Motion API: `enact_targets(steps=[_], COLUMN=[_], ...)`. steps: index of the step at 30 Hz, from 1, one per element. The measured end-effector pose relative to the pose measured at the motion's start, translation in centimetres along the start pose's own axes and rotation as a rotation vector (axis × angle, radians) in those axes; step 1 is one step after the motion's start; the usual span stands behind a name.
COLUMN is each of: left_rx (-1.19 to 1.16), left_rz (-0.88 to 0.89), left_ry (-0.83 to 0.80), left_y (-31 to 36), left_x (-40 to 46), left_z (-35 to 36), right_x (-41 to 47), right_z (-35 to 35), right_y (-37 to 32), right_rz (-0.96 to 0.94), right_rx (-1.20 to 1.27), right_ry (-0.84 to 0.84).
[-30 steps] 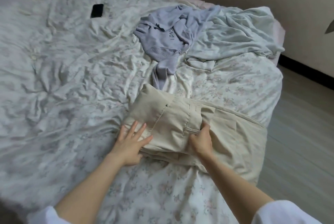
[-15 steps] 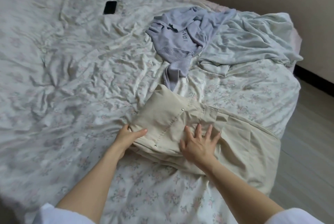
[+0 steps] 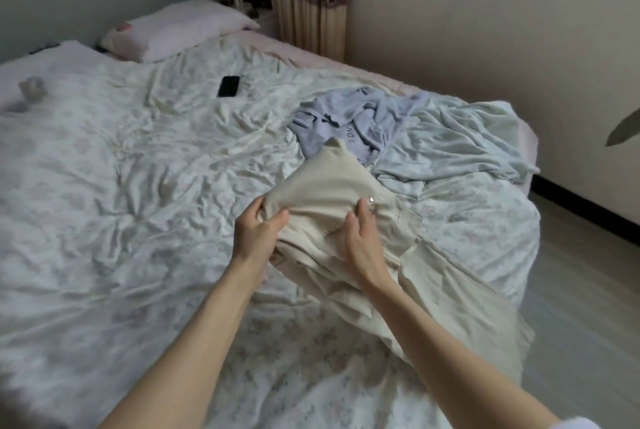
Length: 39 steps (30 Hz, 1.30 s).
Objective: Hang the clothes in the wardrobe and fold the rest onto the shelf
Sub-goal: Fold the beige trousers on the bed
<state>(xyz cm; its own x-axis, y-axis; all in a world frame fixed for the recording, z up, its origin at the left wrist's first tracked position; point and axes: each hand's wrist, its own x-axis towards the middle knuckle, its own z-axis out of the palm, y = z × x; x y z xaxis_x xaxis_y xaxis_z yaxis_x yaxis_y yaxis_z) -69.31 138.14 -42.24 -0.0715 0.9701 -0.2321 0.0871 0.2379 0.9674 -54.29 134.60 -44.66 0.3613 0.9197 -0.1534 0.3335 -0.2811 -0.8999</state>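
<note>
The bed (image 3: 114, 207) fills most of the view, its near and left edges cut off by the frame, its floral sheet so creased and blurred that the pattern can barely be made out. Three garments lie on it. The pale green garment (image 3: 460, 148) is spread crumpled toward the far right corner, its shape impossible to read. The beige trousers (image 3: 322, 186) are partly folded into a thick bundle at the right side of the bed, near its edge, with loose cloth trailing down toward the floor; a single small metal stud shines on the top layer, and the lower layers are hidden beneath the upper fold. The lavender sweatshirt (image 3: 360, 117) lies bunched just beyond the trousers, part of it covered by their raised corner, with a few printed letters too small to read. One pink pillow (image 3: 180, 30) sits at the head of the bed. The left hand (image 3: 258, 236) grips the bundle's left edge, thumb on top and fingers tucked out of sight under the cloth. The right hand (image 3: 360, 241) lies on top of the bundle with fingers curled into the fabric. One black phone (image 3: 228, 86) rests flat on the sheet. A small greyish object (image 3: 32, 88) at the far left is too blurred to identify.
</note>
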Motion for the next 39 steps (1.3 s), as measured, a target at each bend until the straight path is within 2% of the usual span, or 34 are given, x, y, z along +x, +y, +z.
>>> enact_targets(steps=[3,7,10,15,20,24,26,28,29,31,33,36,39], left_rx=[0.138,0.499,0.795,0.962,1.036,1.075,1.156,1.128,1.06,0.963,1.026,1.155,1.278], left_rz=[0.03,0.124,0.125,0.284,0.559,0.793,0.71,0.626,0.66,0.72,0.542,0.095,-0.009], left_ry=[0.1,0.309,0.42,0.434,0.238,-0.11,-0.388,-0.536,-0.513,-0.337,-0.25,-0.403,-0.563], left_y=[1.7,1.9,0.7,-2.3,-3.8,-5.8,-7.2,-8.9,-9.5,-11.0,-12.3,-15.4,-17.5], left_x=[0.6,0.7,0.3,-0.9,-3.0,-5.6,-7.0,-8.0,-8.4,-8.4,-7.5,-5.7,-5.3], left_z=[-3.9,-8.5,-9.2,-5.5,0.4,5.3,7.2,8.1,8.5,8.4,7.5,5.3,3.7], right_x=[-0.9,-2.5,-3.3,-3.0,-1.5,-1.2,-1.6,-2.1,-2.3,-2.7,-2.9,-2.6,-3.1], right_z=[1.6,4.8,6.0,4.3,-0.4,-4.5,-5.7,-6.0,-6.1,-5.9,-5.6,-4.6,-3.9], right_y=[-2.7,-4.0,-2.6,1.4,4.9,8.2,10.0,11.7,12.9,14.6,15.7,16.8,17.9], right_rz=[-0.024,0.119,0.206,0.375,0.426,0.5,0.526,0.571,0.589,0.594,0.557,0.524,0.564], right_rx=[0.104,0.288,0.325,0.397,0.516,0.768,0.754,0.679,0.627,0.478,0.367,0.143,-0.253], right_ry=[-0.175,-0.423,-0.46,-0.434,-0.359,-0.279,-0.281,-0.28,-0.254,-0.205,-0.188,-0.113,-0.112])
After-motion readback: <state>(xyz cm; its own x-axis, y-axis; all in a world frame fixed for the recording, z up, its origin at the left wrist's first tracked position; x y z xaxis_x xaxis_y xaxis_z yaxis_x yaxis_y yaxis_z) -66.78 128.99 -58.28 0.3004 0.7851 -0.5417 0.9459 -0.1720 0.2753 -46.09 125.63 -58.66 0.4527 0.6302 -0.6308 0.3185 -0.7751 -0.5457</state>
